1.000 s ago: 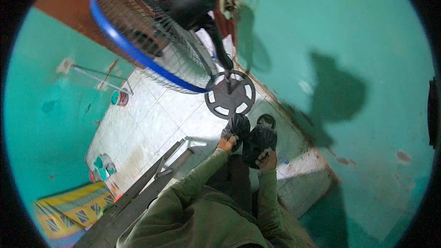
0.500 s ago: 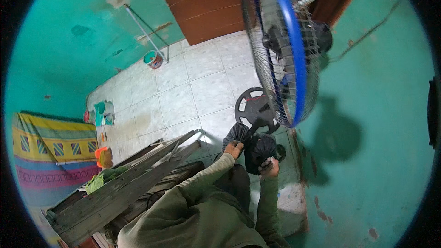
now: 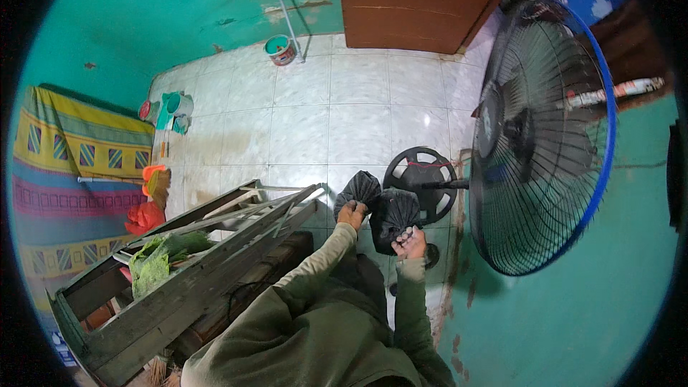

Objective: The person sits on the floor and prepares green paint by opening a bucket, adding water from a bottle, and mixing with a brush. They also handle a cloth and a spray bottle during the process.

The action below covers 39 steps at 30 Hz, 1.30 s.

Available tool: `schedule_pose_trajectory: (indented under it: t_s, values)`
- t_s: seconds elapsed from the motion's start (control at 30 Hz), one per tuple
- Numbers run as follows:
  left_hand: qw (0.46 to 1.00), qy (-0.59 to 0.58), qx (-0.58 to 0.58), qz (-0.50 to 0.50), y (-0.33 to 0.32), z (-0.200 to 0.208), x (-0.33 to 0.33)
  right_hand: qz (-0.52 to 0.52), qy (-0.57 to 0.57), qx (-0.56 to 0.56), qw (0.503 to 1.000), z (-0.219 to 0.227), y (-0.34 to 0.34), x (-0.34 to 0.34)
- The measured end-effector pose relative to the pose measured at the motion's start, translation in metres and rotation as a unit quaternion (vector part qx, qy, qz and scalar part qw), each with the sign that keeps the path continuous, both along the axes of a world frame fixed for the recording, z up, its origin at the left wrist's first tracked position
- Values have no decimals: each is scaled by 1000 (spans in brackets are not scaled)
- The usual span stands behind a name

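My left hand (image 3: 351, 216) is closed around the gathered top of a black plastic bag (image 3: 360, 188), its fingers bunched together. Beside it, a second, fuller-looking black plastic bag (image 3: 398, 209) hangs from my right hand (image 3: 409, 243), whose fingers pinch its gathered neck; pale smudges show on those fingers. The two bags are side by side in front of my legs. What they contain is hidden. Just beyond them stands the round black base (image 3: 421, 204) of a pedestal fan.
The caged fan head (image 3: 541, 136) with its blue rim leans in at the right, near the green wall (image 3: 573, 330). At my left lies a wooden ladder-like frame (image 3: 215, 272) with a green net (image 3: 161, 258) on it. A bucket (image 3: 279, 50) stands at the far wall on the tiled floor (image 3: 297, 136).
My view has turned to the right and levelled, so the fan and the wooden frame show more fully. Both hands keep their grip on the bags.
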<state>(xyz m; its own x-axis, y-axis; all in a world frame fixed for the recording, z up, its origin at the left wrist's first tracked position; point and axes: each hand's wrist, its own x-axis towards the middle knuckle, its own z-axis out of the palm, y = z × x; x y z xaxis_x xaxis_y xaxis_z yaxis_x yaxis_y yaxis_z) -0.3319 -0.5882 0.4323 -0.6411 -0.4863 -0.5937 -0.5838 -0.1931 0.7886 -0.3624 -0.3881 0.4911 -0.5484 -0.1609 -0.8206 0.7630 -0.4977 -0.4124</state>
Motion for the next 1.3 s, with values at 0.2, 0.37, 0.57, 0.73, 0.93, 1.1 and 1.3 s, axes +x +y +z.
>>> schedule_pose_trajectory:
  t_s: [0.2,0.37,0.57,0.73,0.93,1.1,1.3]
  values:
    - [998,-11,-45,46,-45,39,-15,63,-7,-6,998,5,-53,-44]
    - [988,-26,-132,79,-74,30,-20,98,-24,3,995,-10,-89,-77]
    - [983,-38,-84,162,-116,68,-35,150,2,12,989,2,-153,-111]
    - [971,-1,-110,213,-145,65,-48,194,14,10,981,20,-200,-140]
    - [951,8,-82,298,-192,48,-66,271,7,23,962,14,-270,-179]
    - [923,-16,-96,371,-235,10,-74,361,-8,44,931,-4,-340,-208]
    - [874,-26,-140,465,-283,-8,-84,474,-24,46,879,-12,-423,-236]
